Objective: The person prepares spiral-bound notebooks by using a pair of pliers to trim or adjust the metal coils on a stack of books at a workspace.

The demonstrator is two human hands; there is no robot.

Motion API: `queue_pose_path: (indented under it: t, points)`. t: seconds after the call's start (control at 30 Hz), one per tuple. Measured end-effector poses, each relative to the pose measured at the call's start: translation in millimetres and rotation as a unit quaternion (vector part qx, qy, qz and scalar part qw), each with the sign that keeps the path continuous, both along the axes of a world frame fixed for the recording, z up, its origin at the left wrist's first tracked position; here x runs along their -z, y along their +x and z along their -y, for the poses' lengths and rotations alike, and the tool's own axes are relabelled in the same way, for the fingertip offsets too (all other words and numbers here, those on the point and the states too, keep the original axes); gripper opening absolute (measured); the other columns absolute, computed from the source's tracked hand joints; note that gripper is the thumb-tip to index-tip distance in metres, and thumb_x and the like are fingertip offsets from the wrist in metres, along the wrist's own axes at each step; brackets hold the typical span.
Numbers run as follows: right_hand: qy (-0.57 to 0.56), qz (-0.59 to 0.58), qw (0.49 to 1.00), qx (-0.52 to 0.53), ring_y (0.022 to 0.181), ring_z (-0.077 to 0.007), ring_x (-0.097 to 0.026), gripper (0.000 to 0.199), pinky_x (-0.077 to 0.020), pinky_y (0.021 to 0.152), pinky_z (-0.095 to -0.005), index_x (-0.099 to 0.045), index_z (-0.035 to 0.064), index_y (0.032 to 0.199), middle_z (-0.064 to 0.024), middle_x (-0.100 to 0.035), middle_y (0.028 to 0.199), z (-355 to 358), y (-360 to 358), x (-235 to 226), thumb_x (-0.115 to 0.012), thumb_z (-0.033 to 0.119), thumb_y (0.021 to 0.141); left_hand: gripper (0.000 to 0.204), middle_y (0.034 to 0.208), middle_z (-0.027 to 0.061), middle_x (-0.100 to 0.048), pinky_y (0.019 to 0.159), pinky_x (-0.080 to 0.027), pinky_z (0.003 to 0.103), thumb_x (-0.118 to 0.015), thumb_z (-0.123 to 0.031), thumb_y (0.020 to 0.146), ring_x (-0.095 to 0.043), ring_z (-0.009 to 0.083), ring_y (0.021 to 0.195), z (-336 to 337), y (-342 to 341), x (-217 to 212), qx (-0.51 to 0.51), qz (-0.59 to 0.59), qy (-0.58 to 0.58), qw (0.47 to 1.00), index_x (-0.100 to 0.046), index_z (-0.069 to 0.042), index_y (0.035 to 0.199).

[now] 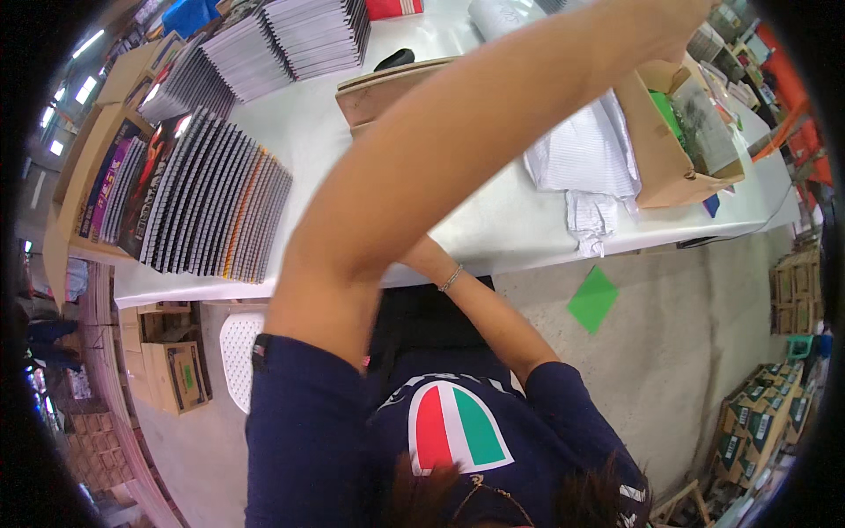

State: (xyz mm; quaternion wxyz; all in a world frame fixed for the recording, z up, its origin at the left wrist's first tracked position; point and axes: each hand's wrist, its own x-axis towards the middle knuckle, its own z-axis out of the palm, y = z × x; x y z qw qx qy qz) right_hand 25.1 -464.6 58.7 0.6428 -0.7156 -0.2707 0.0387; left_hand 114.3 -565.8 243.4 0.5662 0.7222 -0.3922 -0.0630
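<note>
My left arm reaches across the table to the far right. My left hand [676, 28] is at the upper edge, above an open cardboard box [662, 163]; its fingers are mostly out of sight. Green card [666, 114] and a clear plastic sheet [709, 132] stick out of that box. Beside the box lies crumpled white lined paper [581, 154]. My right hand [424, 253], with a chain bracelet [451, 278] at the wrist, is at the table's near edge. The left forearm hides its fingers. Beyond the left arm sits a brown cardboard piece [374, 95].
Spiral-bound notebooks [216, 198] stand in a row at the left, beside a cardboard carton [97, 167]. More notebook stacks [317, 35] rise behind. A white plastic stool [238, 356] and a carton [176, 374] are under the table's left side. A green sheet [593, 299] lies on the floor.
</note>
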Motion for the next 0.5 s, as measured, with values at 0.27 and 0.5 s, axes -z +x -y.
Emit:
queue_pose_path:
  t: [0.27,0.5]
  points:
    - [-0.272,0.236,0.93,0.068,0.1,-0.0354,-0.057,0.042,-0.0416,0.085,-0.0481,-0.065,0.0139,0.121,-0.019,-0.06,0.109,-19,26,35,-0.073,0.033,0.085,0.056,0.117,0.0164,-0.066,0.108,-0.035,0.045,-0.039,-0.041,0.102,-0.062,0.0287,0.118,-163,-120,19,0.064,-0.064,-0.038,0.995,-0.062,0.005,0.125]
    - [-0.099,0.146,0.977,0.121,0.107,-0.0392,-0.053,0.056,-0.0404,0.097,-0.0506,-0.044,0.004,0.14,-0.0221,-0.054,0.118,-42,25,12,-0.066,0.025,0.093,0.069,0.115,0.0171,-0.067,0.111,-0.028,0.051,-0.027,-0.049,0.103,-0.061,0.0315,0.12,-236,-246,-5,0.144,-0.052,-0.116,0.981,-0.064,0.006,0.122]
